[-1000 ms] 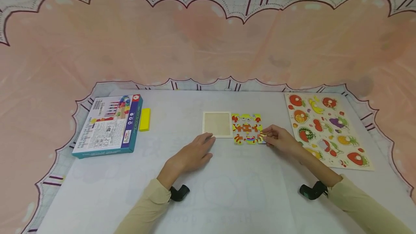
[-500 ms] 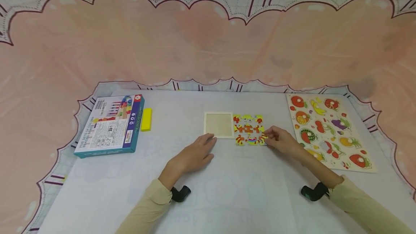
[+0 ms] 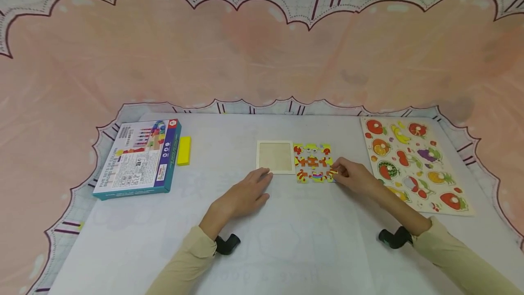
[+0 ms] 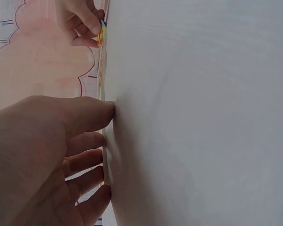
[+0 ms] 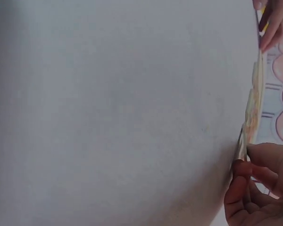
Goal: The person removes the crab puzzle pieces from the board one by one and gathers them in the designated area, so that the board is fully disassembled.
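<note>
A square wooden puzzle frame (image 3: 275, 157) with a bare beige inside lies mid-table. Beside its right edge, several puzzle pieces (image 3: 312, 162) in yellow, orange and red are laid out in rows with gaps between them. At the lower right corner of these, my right hand (image 3: 355, 176) pinches one puzzle piece (image 4: 102, 34) between thumb and fingers; the left wrist view shows it tilted up. My left hand (image 3: 241, 194) rests on the table with fingers spread and relaxed, a fingertip right at the frame's lower edge. In the left wrist view its fingertips (image 4: 108, 109) meet the white surface.
On the left lies a blue and white box (image 3: 135, 158), with a yellow block (image 3: 183, 150) along its right side. A fruit puzzle board (image 3: 413, 167) lies at the right, partly behind the right forearm. Whitish sheeting covers the table (image 3: 286, 249).
</note>
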Tool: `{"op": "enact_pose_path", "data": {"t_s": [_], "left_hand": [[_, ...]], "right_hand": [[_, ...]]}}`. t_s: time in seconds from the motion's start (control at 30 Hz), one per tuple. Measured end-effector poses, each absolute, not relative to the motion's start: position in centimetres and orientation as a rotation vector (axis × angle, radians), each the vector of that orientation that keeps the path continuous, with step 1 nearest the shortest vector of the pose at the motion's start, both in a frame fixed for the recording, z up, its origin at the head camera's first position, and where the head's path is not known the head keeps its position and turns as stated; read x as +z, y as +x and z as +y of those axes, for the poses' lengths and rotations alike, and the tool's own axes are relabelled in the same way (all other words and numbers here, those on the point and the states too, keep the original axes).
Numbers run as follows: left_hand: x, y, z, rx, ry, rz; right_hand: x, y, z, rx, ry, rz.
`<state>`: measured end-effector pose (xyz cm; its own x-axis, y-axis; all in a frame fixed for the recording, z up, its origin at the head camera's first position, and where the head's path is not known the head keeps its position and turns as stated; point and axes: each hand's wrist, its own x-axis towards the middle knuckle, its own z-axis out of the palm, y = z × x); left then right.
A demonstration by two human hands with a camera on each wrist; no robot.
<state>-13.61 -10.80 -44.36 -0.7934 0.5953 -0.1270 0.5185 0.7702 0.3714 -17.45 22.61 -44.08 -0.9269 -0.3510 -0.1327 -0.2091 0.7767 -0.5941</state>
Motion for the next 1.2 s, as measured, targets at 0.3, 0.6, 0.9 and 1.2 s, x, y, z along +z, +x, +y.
{"op": "enact_pose_path", "data": {"t_s": [0.3, 0.6, 0.9, 1.2], "left_hand": [[-44.4, -13.5, -10.7, 0.450, 0.870, 2.732], [-44.4, -13.4, -10.6, 0.457, 0.853, 2.713], [-44.5, -13.8, -10.4, 0.443, 0.931, 2.723], [-44.3, -14.8, -10.2, 0.472, 0.908, 2.817]], "right_hand": [[-43.4, -18.0, 22.5, -0.705, -0.513, 2.683], [-44.6, -17.3, 23.0, -0.812, -0.538, 2.740], [-44.1, -16.9, 23.7, -0.883, -0.481, 2.767], [-43.0, -17.8, 22.2, -0.997, -0.427, 2.872]]}}
